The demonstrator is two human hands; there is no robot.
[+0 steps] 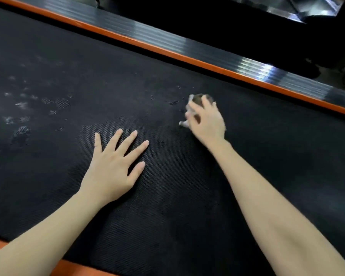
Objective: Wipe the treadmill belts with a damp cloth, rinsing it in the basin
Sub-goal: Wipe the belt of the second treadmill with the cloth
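A black textured treadmill belt (167, 196) fills most of the view, with pale dusty smudges at its left. My right hand (206, 121) grips a small bunched grey-white cloth (197, 98) and holds it against the belt near the far side; the hand is motion-blurred. My left hand (116, 162) lies flat on the belt with fingers spread, nearer to me and left of the cloth. No basin is in view.
An orange strip (167, 51) and a ribbed black side rail (187, 38) border the belt's far edge. Another orange strip (72, 267) runs along the near edge at bottom left. Dark floor and a machine frame (317, 6) lie beyond the rail.
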